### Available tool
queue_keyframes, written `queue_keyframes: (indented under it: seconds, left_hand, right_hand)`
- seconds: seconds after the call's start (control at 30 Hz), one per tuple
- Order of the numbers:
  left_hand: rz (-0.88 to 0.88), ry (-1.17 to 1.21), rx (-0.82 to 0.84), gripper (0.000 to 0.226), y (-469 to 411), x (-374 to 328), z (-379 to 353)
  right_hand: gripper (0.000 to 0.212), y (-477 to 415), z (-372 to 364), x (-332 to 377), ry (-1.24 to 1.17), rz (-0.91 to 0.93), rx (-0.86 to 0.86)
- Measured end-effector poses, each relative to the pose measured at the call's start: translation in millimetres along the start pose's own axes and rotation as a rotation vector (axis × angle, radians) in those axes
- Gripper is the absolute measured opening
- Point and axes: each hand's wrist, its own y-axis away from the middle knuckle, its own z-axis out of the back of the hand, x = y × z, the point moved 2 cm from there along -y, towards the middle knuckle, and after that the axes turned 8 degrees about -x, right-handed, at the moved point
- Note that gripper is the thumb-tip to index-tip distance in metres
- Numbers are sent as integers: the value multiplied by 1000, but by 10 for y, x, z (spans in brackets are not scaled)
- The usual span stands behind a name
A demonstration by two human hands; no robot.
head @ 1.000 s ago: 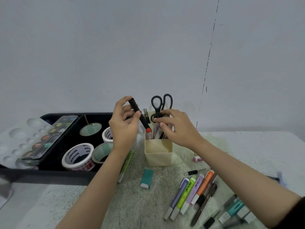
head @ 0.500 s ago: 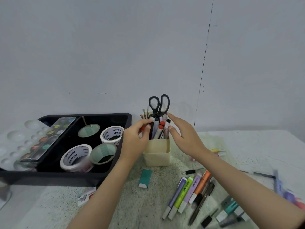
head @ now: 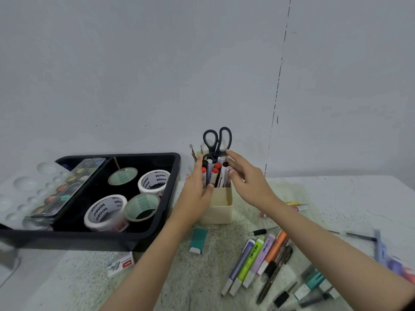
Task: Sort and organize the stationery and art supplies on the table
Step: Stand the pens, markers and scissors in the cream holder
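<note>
A cream pen holder (head: 219, 208) stands mid-table, filled with red-capped and black-capped markers (head: 215, 172) and black scissors (head: 217, 140). My left hand (head: 197, 189) rests against the holder's left side, fingers spread, touching the markers. On the other side my right hand (head: 244, 178) hovers with its fingers apart at the marker tops, holding nothing. Pastel highlighters (head: 253, 261) and a dark pen (head: 276, 277) lie in a row at the front right. A teal eraser (head: 198, 240) lies in front of the holder.
A black tray (head: 157, 237) on the left holds tape rolls (head: 105, 212) and a watercolour set (head: 65, 189). A clear palette (head: 20, 185) lies far left, a staples box (head: 121, 264) by the tray. More small pens and tubes (head: 314, 286) are scattered right.
The black marker that my left hand held above the holder now stands inside it. Both hands have let go and opened beside the holder.
</note>
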Motion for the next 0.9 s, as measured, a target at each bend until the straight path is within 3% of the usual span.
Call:
queue_keyframes:
  seconds: [0.13,0.33,0.53,0.77,0.9]
  left_hand:
    - [-197,-183,-167,62,-31,-98,35]
    - [-367,-383,-209,41,-102,-38,-19]
    - [-342,-313,-222,39,-55,-32,12]
    - [-142,-102,-117,65,63,-81,33]
    - [-155,-89,-163,64,197,-162,12]
  right_hand:
    - [47,-32,24,13,6,22,-11]
    - [45,-90,27,-46,237,86,111]
    - [47,-33,55,-68,348,165,105]
    - [50,52,93,-121,356,170,153]
    - [50,134,190,-119,341,127,141]
